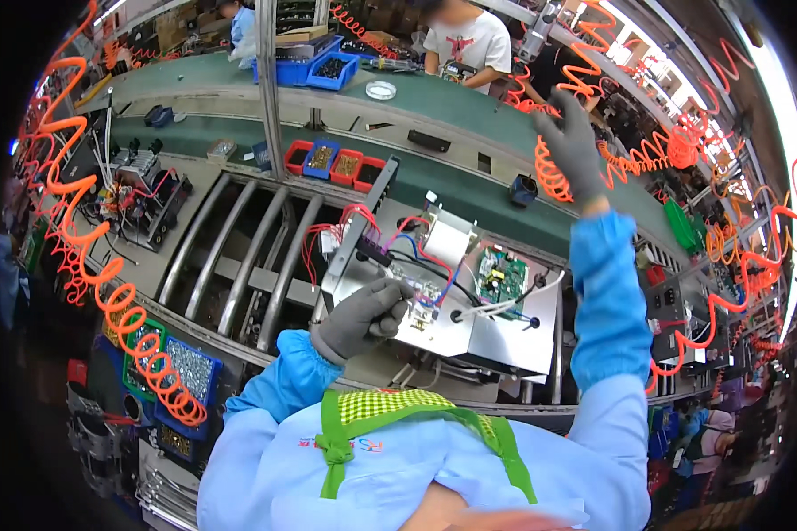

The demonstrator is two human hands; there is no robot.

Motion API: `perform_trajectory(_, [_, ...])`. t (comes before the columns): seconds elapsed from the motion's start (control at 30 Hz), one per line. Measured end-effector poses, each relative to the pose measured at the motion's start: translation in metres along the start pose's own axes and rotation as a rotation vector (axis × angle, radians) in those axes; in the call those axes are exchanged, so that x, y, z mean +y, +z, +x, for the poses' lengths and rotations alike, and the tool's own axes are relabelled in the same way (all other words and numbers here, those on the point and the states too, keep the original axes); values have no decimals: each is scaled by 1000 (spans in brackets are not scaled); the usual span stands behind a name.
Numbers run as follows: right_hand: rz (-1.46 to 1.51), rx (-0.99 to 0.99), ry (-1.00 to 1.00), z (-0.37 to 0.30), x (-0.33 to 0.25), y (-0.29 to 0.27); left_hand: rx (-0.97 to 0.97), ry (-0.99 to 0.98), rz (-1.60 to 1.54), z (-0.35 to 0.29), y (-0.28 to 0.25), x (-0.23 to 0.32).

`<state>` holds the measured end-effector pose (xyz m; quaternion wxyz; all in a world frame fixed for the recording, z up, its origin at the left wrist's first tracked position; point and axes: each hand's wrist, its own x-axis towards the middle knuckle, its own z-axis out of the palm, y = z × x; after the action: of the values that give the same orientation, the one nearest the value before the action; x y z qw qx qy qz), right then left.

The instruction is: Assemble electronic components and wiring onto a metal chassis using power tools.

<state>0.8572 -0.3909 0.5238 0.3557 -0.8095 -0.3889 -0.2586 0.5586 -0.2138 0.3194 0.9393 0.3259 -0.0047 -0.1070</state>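
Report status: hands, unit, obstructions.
Left hand over metal unit, fingers curled, hold unclear. Right hand raised, fingers open, orange hose nearby in view. Circuit board exposed. White cables across unit.

head cam: head-worn fisheye, I'm looking down and forward
left hand (363,320): pretty close, roughly mid-view
right hand (568,146): farther out, up-right
green bench (221,84): way back past left hand
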Motion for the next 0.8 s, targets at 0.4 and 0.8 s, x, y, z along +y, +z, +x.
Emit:
perform_trajectory(0.4, [-398, 290, 384, 203, 54, 72, 48, 71, 29, 31, 1, 52])
perform_trajectory(0.8, [412, 433, -124, 176, 25, 31, 59, 122, -5, 73, 10, 38])
